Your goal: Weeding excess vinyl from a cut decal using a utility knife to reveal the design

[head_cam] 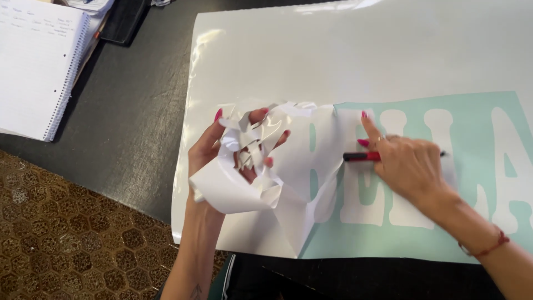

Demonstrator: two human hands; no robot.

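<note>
White vinyl scrap (244, 166) in left hand (208, 150)

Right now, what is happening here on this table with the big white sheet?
A person is peeling white film off a large glossy sheet on a dark table. The left hand grips the crumpled peeled film, still joined to the sheet. The right hand presses a red-handled tool on the white letters, where a mint green backing is uncovered. A spiral notebook lies at the upper left.

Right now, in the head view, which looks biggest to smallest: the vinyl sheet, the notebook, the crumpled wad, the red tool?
1. Vinyl sheet
2. Spiral notebook, partly cut off
3. Crumpled white wad in the left hand
4. Red tool, mostly hidden by the right hand
</note>
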